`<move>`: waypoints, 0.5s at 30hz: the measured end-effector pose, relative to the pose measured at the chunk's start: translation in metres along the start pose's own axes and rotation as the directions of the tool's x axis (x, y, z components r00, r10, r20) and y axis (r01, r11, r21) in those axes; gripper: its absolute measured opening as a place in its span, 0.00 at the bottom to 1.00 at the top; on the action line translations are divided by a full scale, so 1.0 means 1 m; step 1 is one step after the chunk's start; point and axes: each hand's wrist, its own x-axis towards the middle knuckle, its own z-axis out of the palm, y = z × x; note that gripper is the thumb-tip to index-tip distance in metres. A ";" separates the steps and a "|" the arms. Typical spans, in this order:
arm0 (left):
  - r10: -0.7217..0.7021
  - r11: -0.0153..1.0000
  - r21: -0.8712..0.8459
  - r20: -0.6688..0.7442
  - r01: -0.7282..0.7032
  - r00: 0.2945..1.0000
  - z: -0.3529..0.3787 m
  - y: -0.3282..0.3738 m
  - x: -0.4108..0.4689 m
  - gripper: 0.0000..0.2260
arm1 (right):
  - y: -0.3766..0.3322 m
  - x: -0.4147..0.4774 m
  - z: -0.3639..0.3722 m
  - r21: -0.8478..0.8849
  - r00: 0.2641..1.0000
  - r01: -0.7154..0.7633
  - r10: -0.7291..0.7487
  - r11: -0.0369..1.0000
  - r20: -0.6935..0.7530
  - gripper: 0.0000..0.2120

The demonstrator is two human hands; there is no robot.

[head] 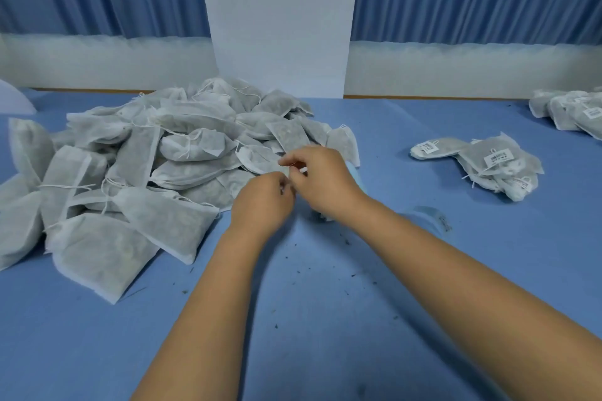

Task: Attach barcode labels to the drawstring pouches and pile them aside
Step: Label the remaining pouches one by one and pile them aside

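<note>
Looking down from the head camera, you see your two hands meeting over a blue table cloth [325, 319]. Your right hand [321, 179] pinches a small white piece [302, 169], probably a label, between thumb and forefinger. Your left hand [262, 202] curls its fingers tight against them; whether they clamp the same piece cannot be told.

The heap of unlabelled pouches [146, 166] lies just beyond your fingertips and to their left, so the left hand is nearer. The closest pouch [260, 159] sits just behind them, its long side running roughly left to right.

The pouches are flat, soft rectangles of thin white fabric, with grey-green filling showing through and white strings. The labelled pile [482, 166] sits well apart on your right, nearer the right hand. Dark crumbs [353, 275] dot the cloth.
</note>
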 end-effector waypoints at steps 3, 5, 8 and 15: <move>-0.110 0.994 -0.004 -0.034 0.110 0.993 -0.010 -0.009 0.004 0.11 | -0.012 0.039 0.023 -0.140 0.996 0.016 -0.003 0.990 0.091 0.10; -0.161 0.987 0.005 -0.048 0.161 0.986 -0.014 -0.016 0.006 0.12 | -0.017 0.056 0.036 -0.219 0.991 0.030 0.000 0.975 0.134 0.14; -0.195 0.981 -0.007 -0.044 0.195 0.980 -0.018 -0.019 0.007 0.13 | -0.016 0.073 0.052 -0.347 0.982 0.042 0.025 0.937 0.185 0.14; -0.266 0.961 -0.128 -0.169 0.246 0.949 -0.021 -0.021 0.014 0.14 | -0.005 0.069 0.056 -0.147 0.998 -0.057 0.060 0.988 0.014 0.07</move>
